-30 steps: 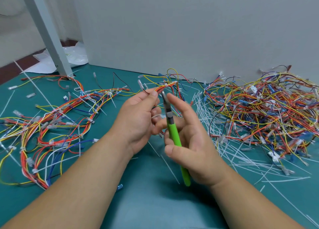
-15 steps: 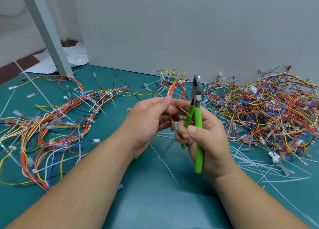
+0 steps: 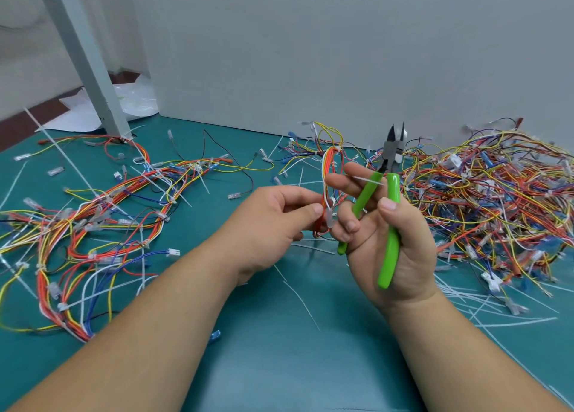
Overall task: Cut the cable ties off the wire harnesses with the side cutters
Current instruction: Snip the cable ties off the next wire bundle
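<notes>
Harness (image 3: pixel 332 166) stands near upright between my hands, just left of the right hand (image 3: pixel 394 234). Left hand (image 3: pixel 273 225) pinches its lower end. Right hand grips the side cutters (image 3: pixel 393 191), blades parted, pointing up, away from the harness. A white cable tie (image 3: pixel 369 181) sits caught between its outstretched fingers.

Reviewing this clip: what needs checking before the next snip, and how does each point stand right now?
1. Left hand grips the held harness: ok.
2. Right hand holds the side cutters: ok.
3. Jaws open: ok.
4. Jaws at a tie: not ok; they point up, apart from the harness.
5. Right hand free of scrap: not ok; a white tie strip lies across its fingers.
6. Ties left on the held harness: cannot tell.
</notes>
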A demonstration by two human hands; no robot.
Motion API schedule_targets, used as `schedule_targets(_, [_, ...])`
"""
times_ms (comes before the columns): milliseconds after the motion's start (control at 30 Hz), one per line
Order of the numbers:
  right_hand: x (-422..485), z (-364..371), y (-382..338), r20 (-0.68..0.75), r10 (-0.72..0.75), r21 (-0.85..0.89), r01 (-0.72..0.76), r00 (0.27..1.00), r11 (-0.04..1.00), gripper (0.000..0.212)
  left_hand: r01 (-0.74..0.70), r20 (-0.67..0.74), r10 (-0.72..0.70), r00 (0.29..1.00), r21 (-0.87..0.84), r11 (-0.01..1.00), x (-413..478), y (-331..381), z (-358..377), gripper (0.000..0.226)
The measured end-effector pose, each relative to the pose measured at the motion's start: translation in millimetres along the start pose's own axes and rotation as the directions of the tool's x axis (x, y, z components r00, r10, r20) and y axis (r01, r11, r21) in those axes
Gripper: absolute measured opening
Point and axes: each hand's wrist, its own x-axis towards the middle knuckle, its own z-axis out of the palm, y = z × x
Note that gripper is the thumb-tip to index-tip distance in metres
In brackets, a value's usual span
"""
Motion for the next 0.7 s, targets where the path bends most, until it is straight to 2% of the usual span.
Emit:
schedule_targets(100, [1.1,-0.1,-2.3,-0.021,-0.003,0.005,0.003,1.000,1.000,0.063,-0.039,0.020,0.039,0.999,0.018,0.999,-1.0,0.1,2.1,0.016])
schedule_targets(200, [1.0,-0.4,-2.0,-0.029,-0.002,-0.002,0.002,1.000,1.000,0.066,-0.099,-0.025,0.100,0.995,0.035,0.995,-0.8,-0.3,4.6,0.016])
schedule_targets(333, [2.0,-2.5,1.3,-0.036,-0.023,-0.019,0.022,0.999,1.000,0.073,-0.136,-0.105,0.117,0.988,-0.197,0.971,0.1,4.2,4.1,0.013])
schedule_targets(400, [2.2,-5.0,4.1,-0.056,-0.049,-0.043,0.047,0.997,0.998,0.068,-0.144,-0.130,0.112,0.985,-0.274,0.951,-0.1,6.5,3.5,0.013])
schedule_targets(500, [1.3,-10.4,9.1,-0.093,-0.110,-0.221,0.088,0.990,0.971,0.059,-0.130,-0.159,0.082,0.984,-0.324,0.937,-0.2,8.4,4.3,0.014])
schedule_targets(600, [-3.3,-13.2,14.5,-0.030,-0.222,-0.572,0.166,0.975,0.803,0.050,-0.118,-0.196,0.052,0.979,-0.339,0.934,-0.1,9.6,5.0,0.013])
schedule_targets(700, [-5.1,-11.3,18.7,0.076,-0.316,-0.846,0.229,0.946,0.481,0.044,-0.125,-0.243,0.046,0.969,-0.321,0.939,0.5,10.0,4.6,0.009])
